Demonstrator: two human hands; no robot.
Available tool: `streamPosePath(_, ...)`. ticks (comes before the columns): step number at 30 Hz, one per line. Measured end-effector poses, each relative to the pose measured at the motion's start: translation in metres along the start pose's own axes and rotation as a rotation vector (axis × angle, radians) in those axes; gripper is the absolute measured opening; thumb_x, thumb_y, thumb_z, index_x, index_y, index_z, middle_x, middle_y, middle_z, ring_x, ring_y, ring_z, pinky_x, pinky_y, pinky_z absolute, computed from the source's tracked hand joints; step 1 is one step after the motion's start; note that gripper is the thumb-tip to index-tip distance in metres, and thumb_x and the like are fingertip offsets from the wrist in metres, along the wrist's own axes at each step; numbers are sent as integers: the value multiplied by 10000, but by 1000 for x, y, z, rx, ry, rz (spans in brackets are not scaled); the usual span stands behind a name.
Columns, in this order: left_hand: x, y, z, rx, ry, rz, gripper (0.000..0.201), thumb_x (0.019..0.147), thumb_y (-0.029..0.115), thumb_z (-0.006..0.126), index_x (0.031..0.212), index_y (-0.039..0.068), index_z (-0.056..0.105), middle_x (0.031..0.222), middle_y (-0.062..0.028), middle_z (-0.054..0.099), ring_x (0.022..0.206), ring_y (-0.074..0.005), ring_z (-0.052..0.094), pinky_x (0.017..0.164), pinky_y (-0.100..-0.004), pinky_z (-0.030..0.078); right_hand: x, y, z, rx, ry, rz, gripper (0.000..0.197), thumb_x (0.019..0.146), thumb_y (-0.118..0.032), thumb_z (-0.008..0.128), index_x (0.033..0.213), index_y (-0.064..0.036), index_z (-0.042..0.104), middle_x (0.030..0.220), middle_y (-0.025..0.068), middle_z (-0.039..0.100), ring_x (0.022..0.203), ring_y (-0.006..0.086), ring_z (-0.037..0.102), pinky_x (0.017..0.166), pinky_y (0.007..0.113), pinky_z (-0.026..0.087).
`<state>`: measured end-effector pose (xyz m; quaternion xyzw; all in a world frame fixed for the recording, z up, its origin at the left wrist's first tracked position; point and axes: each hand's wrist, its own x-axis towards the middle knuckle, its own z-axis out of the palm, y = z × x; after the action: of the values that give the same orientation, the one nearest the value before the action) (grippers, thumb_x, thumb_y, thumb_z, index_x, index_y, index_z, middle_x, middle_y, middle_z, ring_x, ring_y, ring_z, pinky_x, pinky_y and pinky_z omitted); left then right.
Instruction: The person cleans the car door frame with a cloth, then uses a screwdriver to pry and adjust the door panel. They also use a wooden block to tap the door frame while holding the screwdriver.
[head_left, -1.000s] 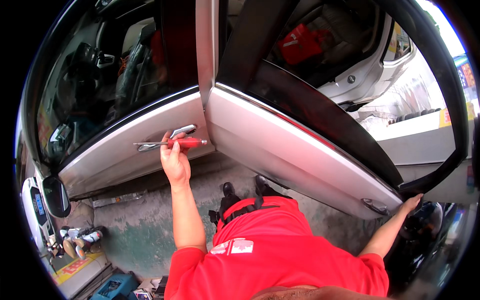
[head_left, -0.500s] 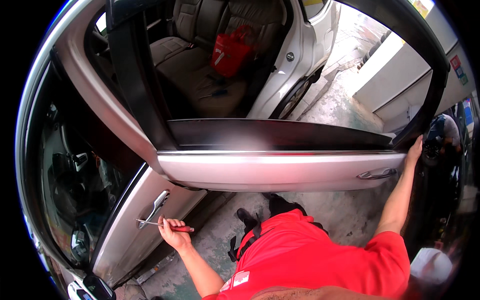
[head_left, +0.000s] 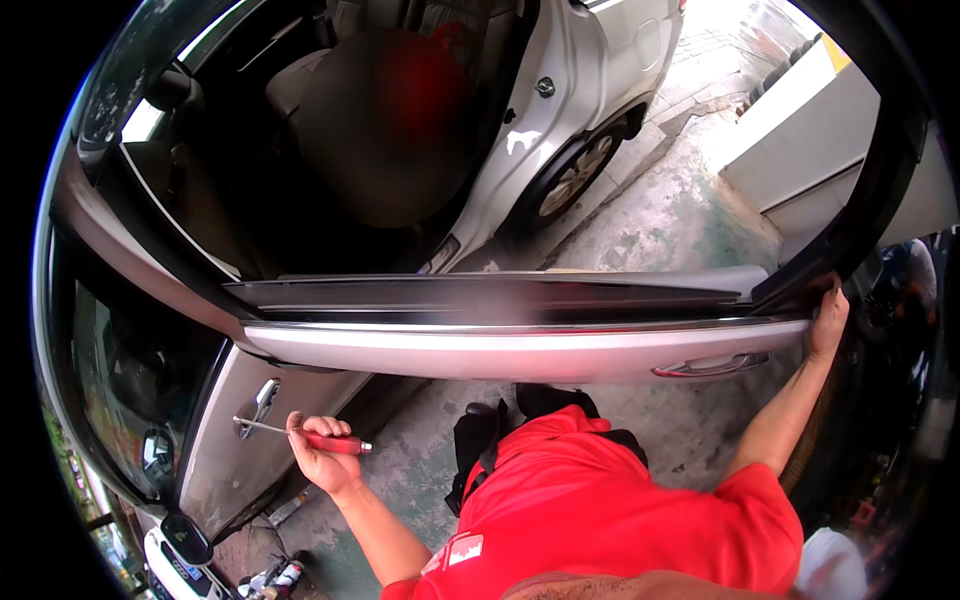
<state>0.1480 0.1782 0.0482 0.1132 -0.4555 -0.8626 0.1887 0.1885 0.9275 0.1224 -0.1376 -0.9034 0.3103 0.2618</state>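
Head — screwdriver partly behind left hand

My bare left hand is out in front of me, on my left side. Its fingers are curled in, like when you hold on to something. My bare left forearm slants out to it. My bare right hand is far out on my right, and some of its fingers are hard to see. My bare right forearm reaches out, and that arm looks almost straight.
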Motion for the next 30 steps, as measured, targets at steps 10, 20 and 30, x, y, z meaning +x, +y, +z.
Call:
streamPosePath(10,-116,-63,181,-84,-468,33,270,1016,362,474,1032,93,470,688,-78,493,611,-167,423,502,-273,359,21,35,20,909,-157,-116,799,982,-611,374,1364,84,468,1347,145,551,1281,242,481,1101,345,319)
streamPosePath(20,-280,-105,278,-3,-806,-217,233,818,-2,710,1041,-8,643,1010,-172,631,922,-265,654,787,-358,547,52,43,20,1415,-569,185,804,963,-657,347,1376,22,477,1363,118,559,1250,234,524,1083,373,370)
streamPosePath(30,-363,-214,561,109,-1215,285,233,818,-78,681,1029,16,656,1146,-170,645,1170,-363,593,950,-428,512,56,65,31,1942,-1051,614,911,890,-774,288,1319,-10,538,1359,170,545,1310,286,461,1132,430,311)
